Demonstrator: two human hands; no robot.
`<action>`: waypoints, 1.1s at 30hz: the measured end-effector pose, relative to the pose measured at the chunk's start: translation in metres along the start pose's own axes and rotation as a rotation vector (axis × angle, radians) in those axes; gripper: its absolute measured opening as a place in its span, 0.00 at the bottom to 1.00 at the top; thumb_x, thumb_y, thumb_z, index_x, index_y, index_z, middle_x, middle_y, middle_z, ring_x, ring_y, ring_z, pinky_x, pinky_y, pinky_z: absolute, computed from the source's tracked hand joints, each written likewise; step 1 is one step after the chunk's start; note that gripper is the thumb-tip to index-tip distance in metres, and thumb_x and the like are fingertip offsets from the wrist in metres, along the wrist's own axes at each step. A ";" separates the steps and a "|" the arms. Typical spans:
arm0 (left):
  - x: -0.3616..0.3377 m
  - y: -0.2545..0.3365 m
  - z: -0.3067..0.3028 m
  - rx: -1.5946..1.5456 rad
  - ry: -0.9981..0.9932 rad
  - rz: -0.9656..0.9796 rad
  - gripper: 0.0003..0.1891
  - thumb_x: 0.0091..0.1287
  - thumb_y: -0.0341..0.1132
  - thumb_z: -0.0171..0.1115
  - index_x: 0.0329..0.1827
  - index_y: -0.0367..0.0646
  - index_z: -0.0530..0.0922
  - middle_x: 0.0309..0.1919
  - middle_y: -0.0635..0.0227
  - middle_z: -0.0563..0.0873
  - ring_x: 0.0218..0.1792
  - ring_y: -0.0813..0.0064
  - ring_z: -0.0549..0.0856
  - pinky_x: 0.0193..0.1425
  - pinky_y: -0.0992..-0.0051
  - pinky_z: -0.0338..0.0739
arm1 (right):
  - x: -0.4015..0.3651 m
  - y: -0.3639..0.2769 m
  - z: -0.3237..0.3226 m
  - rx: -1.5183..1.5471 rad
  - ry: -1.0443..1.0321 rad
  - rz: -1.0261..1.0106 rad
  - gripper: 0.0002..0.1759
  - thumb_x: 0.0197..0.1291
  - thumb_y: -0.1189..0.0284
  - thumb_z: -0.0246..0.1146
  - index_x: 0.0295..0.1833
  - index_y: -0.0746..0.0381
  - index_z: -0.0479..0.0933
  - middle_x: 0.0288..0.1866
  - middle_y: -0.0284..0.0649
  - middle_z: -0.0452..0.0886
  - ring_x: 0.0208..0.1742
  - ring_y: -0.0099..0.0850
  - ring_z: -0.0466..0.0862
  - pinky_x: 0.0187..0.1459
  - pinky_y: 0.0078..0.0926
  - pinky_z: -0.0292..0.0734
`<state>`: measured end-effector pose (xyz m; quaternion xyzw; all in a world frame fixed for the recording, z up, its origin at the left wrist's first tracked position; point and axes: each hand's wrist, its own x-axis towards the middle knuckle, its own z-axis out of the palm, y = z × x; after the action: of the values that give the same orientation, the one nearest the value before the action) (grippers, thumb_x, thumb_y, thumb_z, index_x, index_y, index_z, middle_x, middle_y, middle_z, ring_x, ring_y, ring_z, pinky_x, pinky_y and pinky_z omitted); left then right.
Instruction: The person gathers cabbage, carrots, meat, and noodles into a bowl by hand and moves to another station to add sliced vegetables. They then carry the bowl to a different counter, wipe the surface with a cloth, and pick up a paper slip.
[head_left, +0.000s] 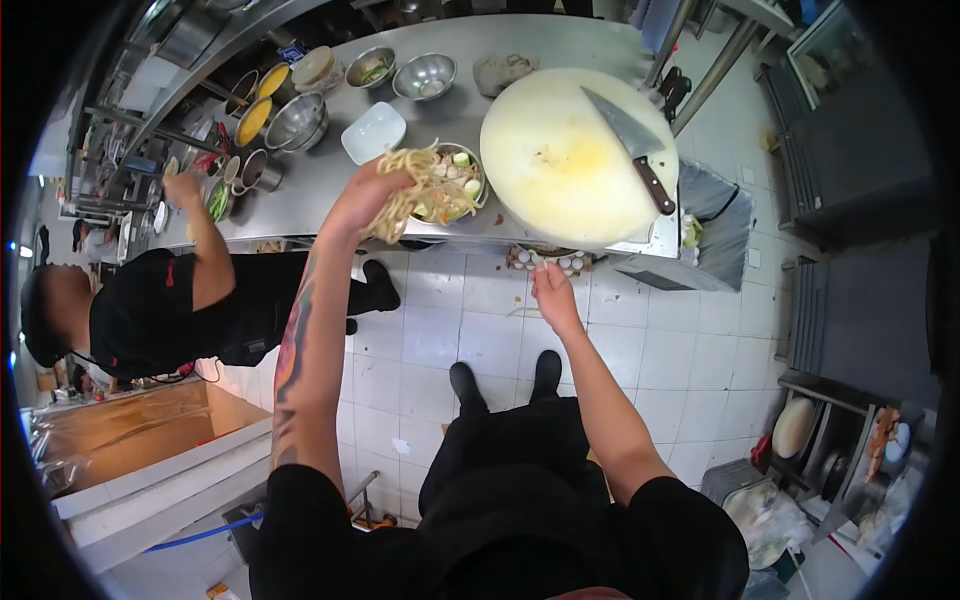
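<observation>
My left hand point(372, 192) grips a bundle of noodles point(405, 190), with strands hanging down beside it. Partly under the bundle is a metal bowl point(484, 192) of mixed food with pale chunks and green-edged slices point(461, 160). My right hand point(551, 290) is held closed near the counter's front edge, a thin pale strand at its fingertips. A large round cutting board point(540, 150) lies on the counter to the right of the bowl, and a cleaver point(625, 125) with a dark handle rests on it.
On the steel counter point(450, 45) stand a white square bowl point(374, 133), metal bowls point(425, 76) and yellow-filled containers point(254, 120). A co-worker point(150, 310) in black stands at left, a hand point(182, 188) over the counter. Egg trays point(575, 263) sit below the board; a lined bin point(715, 225) is right.
</observation>
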<state>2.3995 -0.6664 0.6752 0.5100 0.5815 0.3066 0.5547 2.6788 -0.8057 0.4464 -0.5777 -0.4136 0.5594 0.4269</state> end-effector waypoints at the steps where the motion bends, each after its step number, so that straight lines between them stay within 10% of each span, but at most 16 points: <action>1: 0.015 0.000 0.002 -0.005 0.003 0.010 0.18 0.64 0.28 0.59 0.58 0.33 0.77 0.42 0.63 0.88 0.37 0.77 0.87 0.41 0.76 0.83 | -0.011 -0.028 -0.004 -0.066 -0.042 -0.009 0.20 0.78 0.59 0.51 0.37 0.62 0.74 0.21 0.34 0.73 0.24 0.24 0.73 0.29 0.27 0.69; 8: 0.081 -0.044 0.019 0.738 0.055 0.034 0.24 0.64 0.42 0.68 0.60 0.38 0.80 0.47 0.55 0.89 0.46 0.64 0.90 0.50 0.70 0.84 | -0.017 -0.194 0.003 -0.172 -0.377 -0.141 0.21 0.76 0.56 0.51 0.37 0.60 0.74 0.22 0.31 0.74 0.24 0.21 0.72 0.27 0.24 0.67; 12: 0.068 -0.036 0.013 0.484 0.092 -0.163 0.26 0.62 0.45 0.70 0.59 0.40 0.82 0.50 0.52 0.89 0.48 0.58 0.89 0.52 0.65 0.84 | -0.007 -0.288 0.037 0.024 -0.450 0.029 0.14 0.74 0.60 0.54 0.38 0.57 0.73 0.23 0.25 0.67 0.20 0.13 0.62 0.20 0.15 0.54; 18: 0.055 -0.077 -0.031 0.662 0.125 0.317 0.23 0.63 0.36 0.68 0.62 0.40 0.79 0.49 0.56 0.88 0.45 0.64 0.89 0.42 0.70 0.86 | 0.070 -0.279 0.101 0.050 -0.440 0.037 0.12 0.73 0.64 0.53 0.38 0.60 0.73 0.24 0.28 0.69 0.21 0.17 0.66 0.23 0.18 0.62; 20: 0.031 -0.101 -0.022 0.400 0.471 0.673 0.19 0.63 0.29 0.65 0.57 0.41 0.81 0.43 0.59 0.87 0.45 0.66 0.87 0.41 0.70 0.84 | 0.099 -0.250 0.126 0.006 -0.367 0.033 0.12 0.72 0.65 0.53 0.38 0.62 0.75 0.25 0.29 0.72 0.24 0.20 0.70 0.29 0.20 0.70; 25: -0.011 -0.185 0.029 -0.106 0.452 0.218 0.13 0.64 0.26 0.64 0.52 0.41 0.78 0.46 0.68 0.84 0.47 0.72 0.84 0.48 0.72 0.81 | 0.112 -0.258 0.152 -0.247 -0.272 -0.020 0.14 0.73 0.66 0.54 0.40 0.63 0.77 0.31 0.33 0.79 0.33 0.22 0.78 0.39 0.21 0.76; 27: -0.013 -0.183 0.049 -0.807 0.130 -0.307 0.17 0.64 0.26 0.65 0.56 0.43 0.73 0.51 0.72 0.81 0.51 0.75 0.82 0.58 0.68 0.79 | 0.110 -0.268 0.151 -0.250 -0.282 -0.041 0.14 0.74 0.66 0.54 0.40 0.63 0.77 0.31 0.33 0.79 0.34 0.22 0.78 0.41 0.21 0.76; 33: 0.010 -0.171 0.083 -1.064 -0.107 -0.335 0.21 0.62 0.26 0.65 0.59 0.45 0.73 0.51 0.72 0.81 0.51 0.77 0.80 0.56 0.68 0.78 | 0.123 -0.249 0.150 -0.410 -0.302 -0.125 0.12 0.73 0.66 0.57 0.44 0.64 0.79 0.33 0.36 0.81 0.39 0.25 0.81 0.45 0.24 0.77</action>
<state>2.4375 -0.7241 0.4974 0.0753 0.3908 0.4392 0.8054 2.5327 -0.6110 0.6468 -0.5353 -0.6124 0.5163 0.2680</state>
